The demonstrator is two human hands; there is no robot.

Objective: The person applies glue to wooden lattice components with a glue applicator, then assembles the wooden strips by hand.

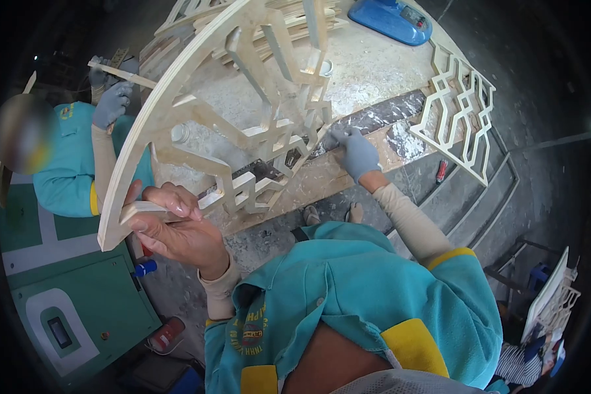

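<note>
A large curved wooden lattice panel stands tilted up in front of me, its openwork bars reaching over the workbench. My left hand, bare, is closed around a bar at the panel's lower left corner. On my right hand there is a grey glove. Its fingers are curled beside the panel's inner straight edge, above the front of the bench. Whatever those gloved fingers hold is hidden.
A flat lattice piece overhangs the bench's right end. At the back are stacked wooden parts and a blue scale-like device. A co-worker in a teal shirt works at left. Below right lie metal bars and a red object.
</note>
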